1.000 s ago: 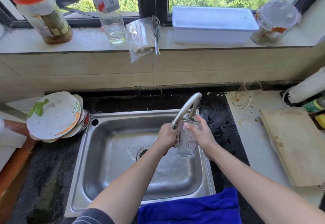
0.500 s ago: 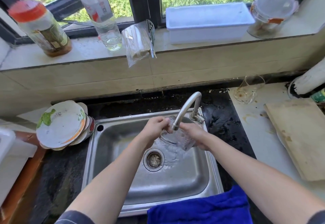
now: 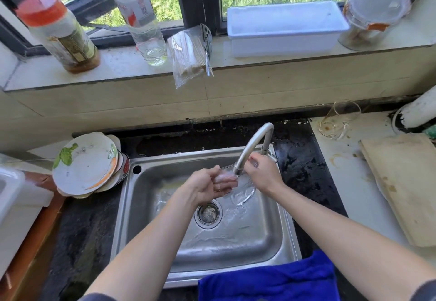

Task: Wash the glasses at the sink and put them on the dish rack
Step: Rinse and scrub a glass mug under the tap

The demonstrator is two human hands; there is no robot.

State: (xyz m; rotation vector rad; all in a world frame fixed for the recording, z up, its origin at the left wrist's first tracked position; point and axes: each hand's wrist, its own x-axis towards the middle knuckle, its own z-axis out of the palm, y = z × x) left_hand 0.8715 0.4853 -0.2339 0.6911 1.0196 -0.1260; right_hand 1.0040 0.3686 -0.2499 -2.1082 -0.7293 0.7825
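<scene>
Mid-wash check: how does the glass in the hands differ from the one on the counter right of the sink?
The held glass is tipped sideways under the faucet, gripped by the left hand and right hand; the counter glass sits untouched. The held glass has water running over it; the counter glass shows brown residue at its base. Both are clear.
</scene>
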